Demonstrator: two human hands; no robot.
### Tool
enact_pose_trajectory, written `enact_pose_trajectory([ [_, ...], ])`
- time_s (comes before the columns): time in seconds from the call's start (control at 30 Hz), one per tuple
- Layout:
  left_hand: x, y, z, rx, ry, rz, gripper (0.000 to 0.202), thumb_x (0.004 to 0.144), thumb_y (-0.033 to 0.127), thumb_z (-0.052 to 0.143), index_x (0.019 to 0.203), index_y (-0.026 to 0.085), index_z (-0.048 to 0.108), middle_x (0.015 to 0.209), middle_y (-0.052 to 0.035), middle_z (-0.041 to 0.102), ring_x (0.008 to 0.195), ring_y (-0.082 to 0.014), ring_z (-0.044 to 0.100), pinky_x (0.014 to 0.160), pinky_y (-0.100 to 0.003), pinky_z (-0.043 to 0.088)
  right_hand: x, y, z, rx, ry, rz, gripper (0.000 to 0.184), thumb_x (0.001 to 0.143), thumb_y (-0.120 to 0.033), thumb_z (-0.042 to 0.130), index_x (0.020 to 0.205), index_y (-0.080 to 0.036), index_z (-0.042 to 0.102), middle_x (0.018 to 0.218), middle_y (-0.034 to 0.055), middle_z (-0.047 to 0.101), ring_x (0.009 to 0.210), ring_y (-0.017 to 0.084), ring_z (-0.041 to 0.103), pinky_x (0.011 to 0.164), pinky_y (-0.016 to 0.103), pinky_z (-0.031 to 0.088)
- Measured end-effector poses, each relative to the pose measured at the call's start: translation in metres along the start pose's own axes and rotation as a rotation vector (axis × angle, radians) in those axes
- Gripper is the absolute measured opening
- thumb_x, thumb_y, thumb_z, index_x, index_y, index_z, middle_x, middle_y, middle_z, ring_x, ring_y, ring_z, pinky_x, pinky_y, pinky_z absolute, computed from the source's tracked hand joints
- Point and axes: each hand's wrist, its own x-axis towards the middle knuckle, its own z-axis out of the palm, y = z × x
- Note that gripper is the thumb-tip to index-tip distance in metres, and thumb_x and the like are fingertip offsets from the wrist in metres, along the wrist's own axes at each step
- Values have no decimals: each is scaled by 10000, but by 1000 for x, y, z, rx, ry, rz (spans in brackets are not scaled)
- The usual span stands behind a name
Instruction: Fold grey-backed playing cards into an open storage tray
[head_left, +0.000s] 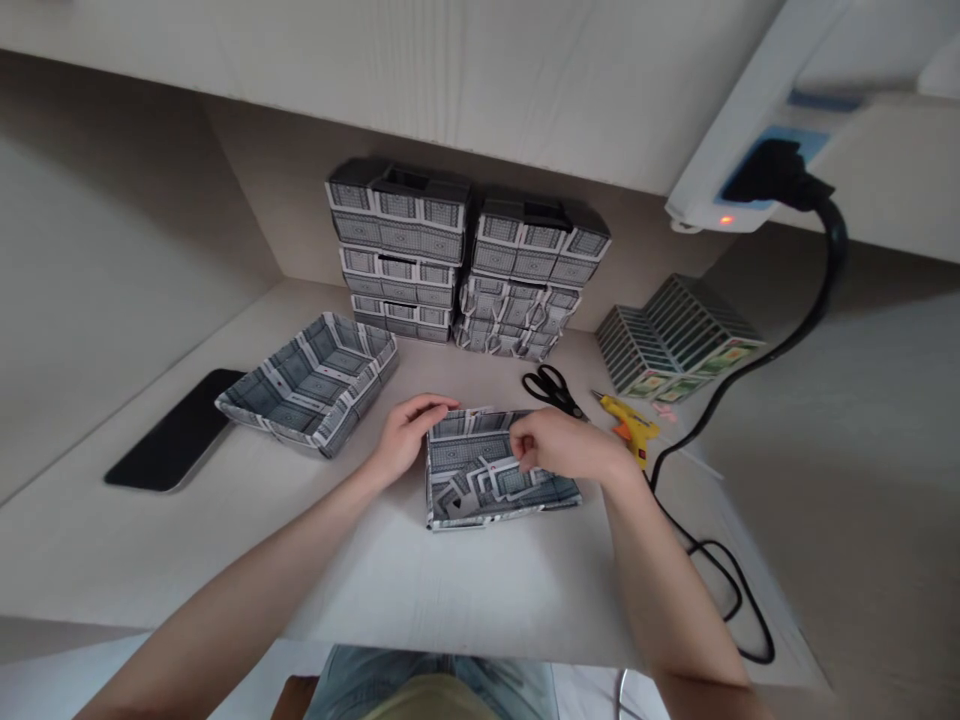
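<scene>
A box made of joined playing cards [491,485] lies on the white desk [450,590] in front of me. My left hand [409,432] grips its left rim, fingers curled over the edge. My right hand [559,447] pinches the cards at the box's upper right, fingers closed on them. A finished shallow card tray [311,385] sits to the left, apart from both hands.
Two stacks of finished card boxes [401,250] [529,275] stand at the back. Scissors [553,390], a yellow glue gun [628,425] with a black cable [720,560], and rows of card packs [675,345] lie right. A black phone [176,435] lies left. A power strip [750,150] hangs above.
</scene>
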Motion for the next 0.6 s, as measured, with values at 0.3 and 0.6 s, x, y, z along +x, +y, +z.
enact_pose_trajectory([
  [0.3, 0, -3, 1, 46, -22, 41, 238, 761, 324, 516, 829, 146, 659, 881, -44, 671, 840, -174, 583, 770, -260, 424, -6, -5, -9, 553, 216, -269, 144, 764, -266, 557, 886, -195, 526, 783, -5, 536, 713, 107, 510, 627, 228, 411],
  [0.6, -3, -5, -1, 97, -61, 177, 211, 756, 296, 543, 884, 162, 644, 908, -36, 663, 834, -169, 586, 755, -254, 435, 1, -7, -7, 960, 229, -368, 192, 759, -284, 586, 934, -215, 549, 859, 9, 581, 750, 110, 572, 676, 260, 485],
])
